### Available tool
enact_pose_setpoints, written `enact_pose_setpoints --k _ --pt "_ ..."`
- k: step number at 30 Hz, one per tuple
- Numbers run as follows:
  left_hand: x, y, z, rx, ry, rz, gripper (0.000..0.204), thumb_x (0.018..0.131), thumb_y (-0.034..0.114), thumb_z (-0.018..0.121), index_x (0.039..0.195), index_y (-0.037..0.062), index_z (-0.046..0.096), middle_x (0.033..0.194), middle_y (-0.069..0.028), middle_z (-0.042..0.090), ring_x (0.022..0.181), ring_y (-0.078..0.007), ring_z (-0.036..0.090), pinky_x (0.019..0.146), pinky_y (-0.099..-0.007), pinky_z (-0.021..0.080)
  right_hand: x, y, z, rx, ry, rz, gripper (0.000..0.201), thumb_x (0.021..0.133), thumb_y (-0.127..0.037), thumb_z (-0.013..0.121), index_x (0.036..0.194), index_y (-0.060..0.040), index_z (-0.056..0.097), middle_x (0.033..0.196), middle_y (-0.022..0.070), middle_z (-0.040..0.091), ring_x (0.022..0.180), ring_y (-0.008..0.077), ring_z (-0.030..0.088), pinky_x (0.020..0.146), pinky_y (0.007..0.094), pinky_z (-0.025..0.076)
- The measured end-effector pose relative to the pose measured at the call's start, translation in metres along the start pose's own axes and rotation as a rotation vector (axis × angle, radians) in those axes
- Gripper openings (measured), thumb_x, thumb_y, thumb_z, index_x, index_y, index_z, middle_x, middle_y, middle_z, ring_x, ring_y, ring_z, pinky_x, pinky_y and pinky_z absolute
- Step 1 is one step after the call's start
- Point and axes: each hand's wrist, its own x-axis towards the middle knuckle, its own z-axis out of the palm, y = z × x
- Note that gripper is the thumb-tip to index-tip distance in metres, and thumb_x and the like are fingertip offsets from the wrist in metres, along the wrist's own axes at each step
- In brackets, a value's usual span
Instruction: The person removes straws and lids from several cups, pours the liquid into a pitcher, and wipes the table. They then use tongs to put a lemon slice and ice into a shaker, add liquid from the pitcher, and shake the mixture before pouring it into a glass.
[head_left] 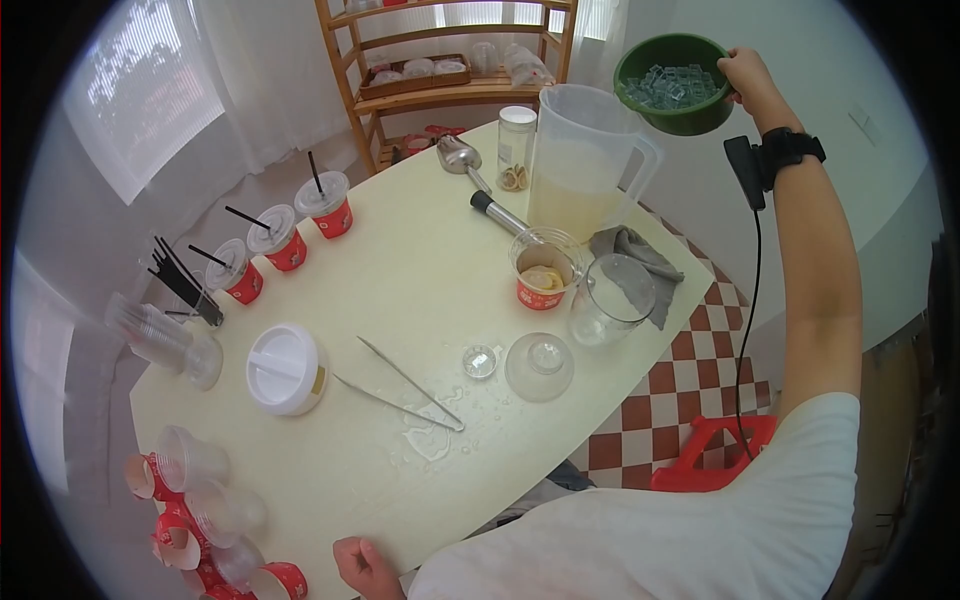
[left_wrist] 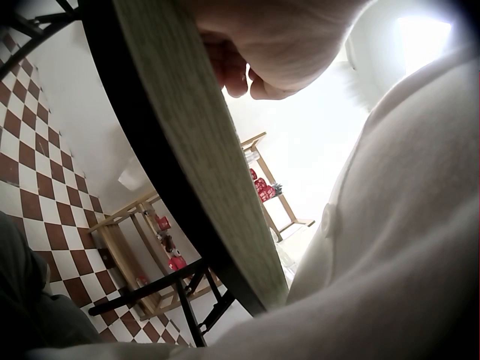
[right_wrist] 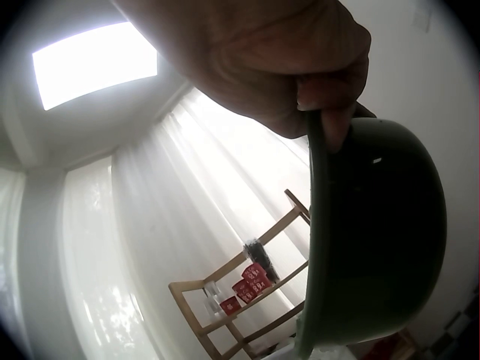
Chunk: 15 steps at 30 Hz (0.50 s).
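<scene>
High at the right of the head view, my right hand (head_left: pixel 748 76) pinches the rim of a green bowl (head_left: pixel 690 122) between thumb and fingers. Clear ice cubes (head_left: pixel 672 88) fill part of the bowl, which hangs in the air by the large plastic pitcher (head_left: pixel 575 135). The right wrist view shows the bowl (right_wrist: pixel 382 240) side-on beneath the hand (right_wrist: pixel 300 60). My left hand (head_left: pixel 365 568) rests at the near table edge, fingers loosely curled, holding nothing. A red paper cup (head_left: pixel 540 297) with a clear collar and lemon slices (head_left: pixel 543 278) inside stands below the pitcher.
A muddler (head_left: pixel 497 211), metal scoop (head_left: pixel 460 155), jar (head_left: pixel 515 150), grey cloth (head_left: pixel 640 262) and glass container (head_left: pixel 612 300) surround the cup. Tongs (head_left: pixel 410 385) lie mid-table beside spilled water. Lidded drinks (head_left: pixel 328 205), a white round box (head_left: pixel 285 370) and stacked cups (head_left: pixel 180 535) stand leftward.
</scene>
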Motion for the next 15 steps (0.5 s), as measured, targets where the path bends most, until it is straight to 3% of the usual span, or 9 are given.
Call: enact_pose_setpoints --k 7,10,13,15 --pt "0.000 0.001 0.001 0.007 0.015 0.009 0.031 0.090 0.023 0.052 0.070 0.0009 0.046 0.070 -0.0056 0.047 0.068 -0.0159 0.043 0.065 -0.0299 0.039 -0.001 -0.002 0.001 0.002 0.015 -0.023 0.027 0.076 -0.011 0.049 0.099 0.0016 0.055 0.062 0.0095 0.056 0.036 0.0163 0.048 0.031 0.0267 0.033" --pt "-0.004 -0.019 -0.004 0.015 -0.067 0.001 0.037 0.088 0.037 0.055 0.091 0.0000 0.050 0.083 -0.0081 0.050 0.070 -0.0160 0.045 0.066 -0.0289 0.041 -0.006 -0.006 -0.004 -0.038 -0.025 -0.044 0.027 0.077 -0.012 0.053 0.092 0.0105 0.057 0.078 0.0193 0.061 0.054 0.0291 0.062 0.043 0.0329 0.051" --pt "-0.001 -0.026 0.005 -0.129 0.049 0.045 0.023 0.088 0.016 0.052 0.072 0.0039 0.041 0.070 0.0008 0.038 0.065 -0.0082 0.035 0.058 -0.0234 0.032 -0.007 -0.009 -0.005 -0.063 -0.032 -0.047 0.027 0.077 -0.012 0.053 0.093 0.0102 0.058 0.078 0.0191 0.061 0.055 0.0289 0.062 0.043 0.0328 0.051" --pt "0.000 -0.024 0.006 -0.144 0.054 0.034 0.023 0.087 0.016 0.052 0.072 0.0037 0.041 0.070 0.0007 0.038 0.065 -0.0084 0.035 0.058 -0.0234 0.032 -0.009 -0.010 -0.005 -0.060 -0.022 -0.051 0.028 0.077 -0.012 0.054 0.093 0.0101 0.058 0.078 0.0189 0.061 0.055 0.0288 0.062 0.043 0.0327 0.051"
